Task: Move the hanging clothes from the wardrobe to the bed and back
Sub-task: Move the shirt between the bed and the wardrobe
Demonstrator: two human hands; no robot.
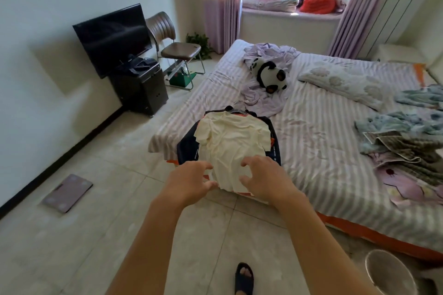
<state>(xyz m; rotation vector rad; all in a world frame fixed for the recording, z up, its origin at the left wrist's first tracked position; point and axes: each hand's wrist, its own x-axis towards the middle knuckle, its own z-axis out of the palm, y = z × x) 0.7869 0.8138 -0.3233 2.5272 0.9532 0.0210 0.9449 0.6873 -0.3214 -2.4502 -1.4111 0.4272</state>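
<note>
A stack of clothes on hangers lies on the near left corner of the bed (323, 151). A cream T-shirt (230, 141) is on top, with a dark navy garment (189, 148) and orange cloth under it. The hanger hooks (238, 106) point toward the far end of the bed. My left hand (189, 182) and my right hand (263, 179) sit at the shirt's lower hem, one on each side. Their fingers are spread and loosely bent, and the fingertips touch or nearly touch the cloth. I see no grip on the fabric.
A panda plush (269, 75), a pillow (347, 79) and crumpled bedding (402, 134) lie on the striped sheet. A TV (112, 38) on a black cabinet and a chair (172, 43) stand by the left wall. A scale (67, 193) lies on the tiled floor. A round stool (388, 270) stands at the lower right.
</note>
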